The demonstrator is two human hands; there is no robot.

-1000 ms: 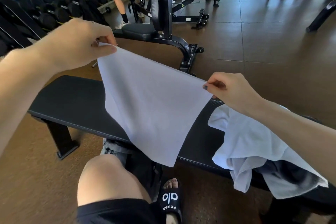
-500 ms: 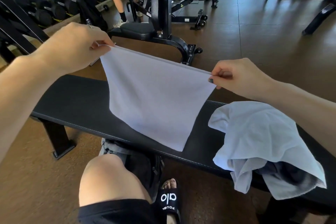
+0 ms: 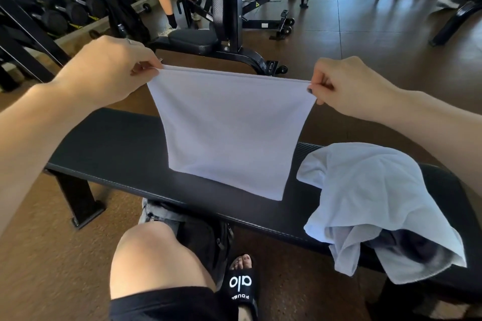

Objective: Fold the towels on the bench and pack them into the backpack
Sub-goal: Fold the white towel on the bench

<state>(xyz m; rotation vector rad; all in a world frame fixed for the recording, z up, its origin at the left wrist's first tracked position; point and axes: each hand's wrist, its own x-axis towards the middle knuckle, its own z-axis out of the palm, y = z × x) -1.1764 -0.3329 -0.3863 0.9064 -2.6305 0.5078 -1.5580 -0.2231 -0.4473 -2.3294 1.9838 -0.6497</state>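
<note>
I see both hands, left [image 3: 109, 73] and right [image 3: 347, 86], pinch the white towel [image 3: 229, 133] above the surface [image 3: 117, 146]; a crumpled towel [image 3: 373, 203] lies right of it.

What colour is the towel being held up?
White, plain with no pattern; the head view shows the towel clearly.

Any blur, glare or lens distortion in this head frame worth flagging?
Head view: wide-angle bending curves the bench and both forearms at the edges; window glare streaks the floor top right; the held white towel and both hands look sharp; the far top-right corner is smeared.
</note>
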